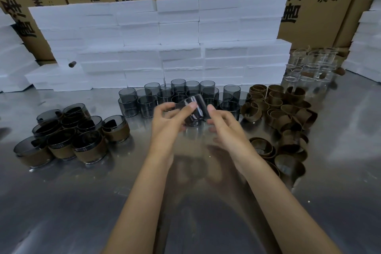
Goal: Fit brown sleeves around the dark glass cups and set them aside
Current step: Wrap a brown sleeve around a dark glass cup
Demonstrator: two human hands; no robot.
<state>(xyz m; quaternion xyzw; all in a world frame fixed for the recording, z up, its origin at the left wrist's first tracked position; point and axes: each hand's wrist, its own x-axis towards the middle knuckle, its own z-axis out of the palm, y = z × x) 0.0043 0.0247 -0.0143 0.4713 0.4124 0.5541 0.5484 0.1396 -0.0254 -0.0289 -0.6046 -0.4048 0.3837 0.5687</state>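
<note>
Cup (192, 111) held between both hands (168, 121).

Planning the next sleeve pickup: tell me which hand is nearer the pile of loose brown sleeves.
Right. The right hand is just left of the brown sleeves; the left hand is farther left, beyond the held cup.

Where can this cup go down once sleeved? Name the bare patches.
Bare metal table lies near the person, below the sleeved cups and either side of the forearms. Crowded: bare dark cups beyond the hands, brown sleeves on the right.
</note>
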